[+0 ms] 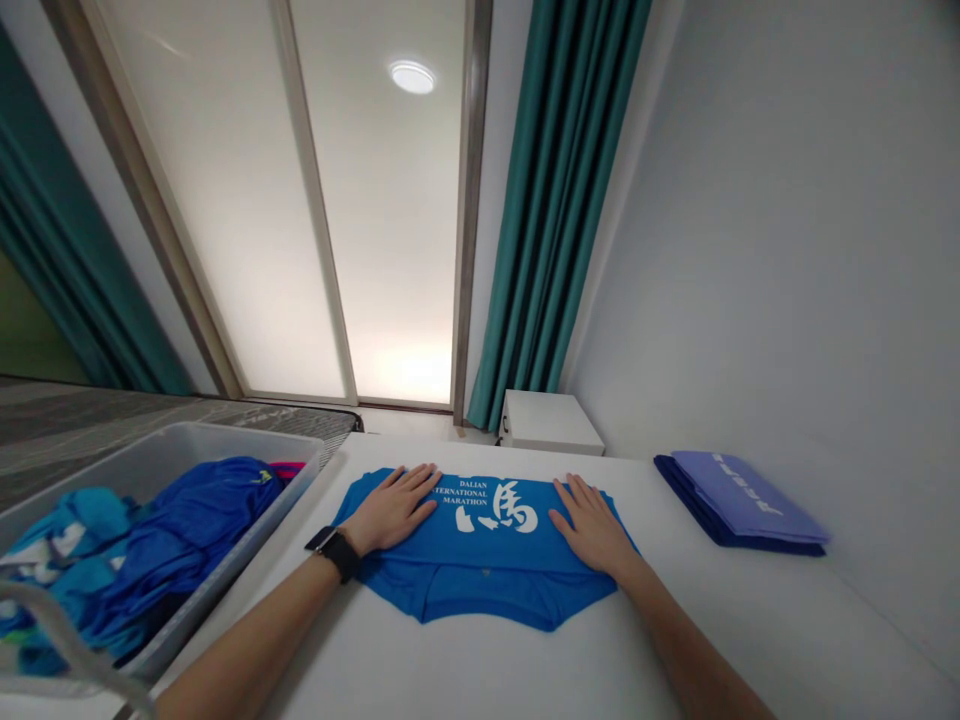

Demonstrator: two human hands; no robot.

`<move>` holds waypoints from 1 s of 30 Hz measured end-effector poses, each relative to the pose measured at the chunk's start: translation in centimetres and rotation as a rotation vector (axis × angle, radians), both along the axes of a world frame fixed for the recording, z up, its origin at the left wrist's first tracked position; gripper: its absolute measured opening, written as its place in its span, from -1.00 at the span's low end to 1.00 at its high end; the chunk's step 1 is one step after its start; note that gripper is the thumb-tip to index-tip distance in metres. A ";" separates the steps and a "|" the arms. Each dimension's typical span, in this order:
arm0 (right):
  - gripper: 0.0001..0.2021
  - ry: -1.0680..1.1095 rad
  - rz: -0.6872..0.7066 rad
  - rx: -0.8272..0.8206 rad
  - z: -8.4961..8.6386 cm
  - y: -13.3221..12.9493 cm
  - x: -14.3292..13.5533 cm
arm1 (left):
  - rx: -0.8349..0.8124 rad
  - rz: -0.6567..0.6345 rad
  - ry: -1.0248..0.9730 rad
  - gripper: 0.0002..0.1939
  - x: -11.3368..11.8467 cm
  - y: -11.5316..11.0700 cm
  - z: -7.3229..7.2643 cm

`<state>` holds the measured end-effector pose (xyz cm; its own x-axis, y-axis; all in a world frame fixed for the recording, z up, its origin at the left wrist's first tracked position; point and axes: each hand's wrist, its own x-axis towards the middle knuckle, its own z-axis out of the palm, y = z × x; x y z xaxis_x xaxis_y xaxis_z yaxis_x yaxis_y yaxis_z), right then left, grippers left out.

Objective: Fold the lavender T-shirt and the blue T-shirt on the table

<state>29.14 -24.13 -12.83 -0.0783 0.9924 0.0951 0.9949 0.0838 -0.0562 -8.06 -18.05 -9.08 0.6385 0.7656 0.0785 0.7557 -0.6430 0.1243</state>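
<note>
A blue T-shirt [480, 555] with white marathon lettering lies partly folded on the white table [480, 670], its neckline toward me. My left hand [395, 508], with a black watch [335, 552] on the wrist, rests flat on the shirt's left side and covers some of the print. On the right side of the shirt my right hand [592, 525] is also laid flat, fingers apart and pointing away from me. Neither hand grips the cloth.
At the left a grey plastic bin [300, 470] holds crumpled blue and teal clothes [172, 540]. Two folded garments [750, 500], purple over navy, are stacked at the right near the wall [810, 250]. A white cabinet [551, 422] stands beyond the table, by the green curtain [562, 200].
</note>
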 end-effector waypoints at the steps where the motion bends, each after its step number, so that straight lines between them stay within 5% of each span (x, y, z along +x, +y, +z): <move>1: -0.33 0.000 -0.005 0.000 0.0 0.0 0.0 | 0.006 0.002 0.000 -0.39 -0.1 0.2 -0.1; 18: -0.36 -0.006 -0.066 -0.008 -0.2 -0.3 0.8 | 0.022 0.194 -0.012 -0.47 -3.7 1.7 -0.9; 30: -0.41 0.016 -0.272 -0.071 -0.1 -0.8 3.9 | 0.060 0.278 -0.016 -0.47 -4.0 1.5 -0.9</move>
<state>33.07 -24.90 -12.91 0.1926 0.9810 0.0235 0.9793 -0.1907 -0.0679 -12.10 -16.54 -9.99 0.4034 0.9047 0.1373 0.9022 -0.4182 0.1052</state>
